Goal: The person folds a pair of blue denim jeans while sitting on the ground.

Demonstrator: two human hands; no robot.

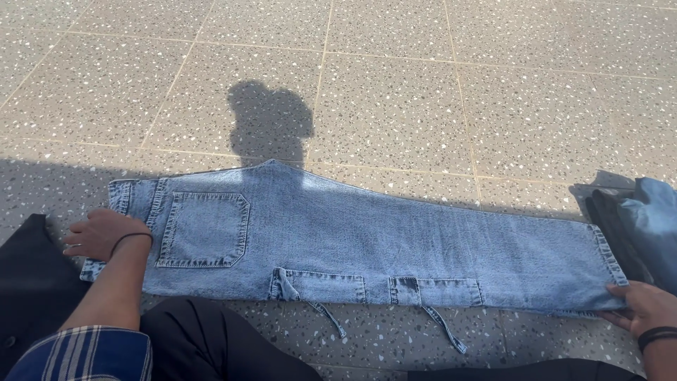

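A pair of light blue jeans [395,240] lies folded in half lengthwise on the speckled tile floor [395,106], waistband to the left and leg hems to the right. A back pocket [204,229] faces up near the waist, and thin straps [444,328] dangle from the side pockets along the near edge. My left hand [99,234] rests on the waistband end, fingers curled over the edge, a black band on the wrist. At the hem end, my right hand [645,305] presses on the lower corner of the leg.
A dark garment [28,282] lies on the floor at the left. At the right edge sits a pile of dark and blue clothes [645,226]. My black-trousered knees [211,339] are against the near edge of the jeans. A shadow [271,120] falls across the tiles.
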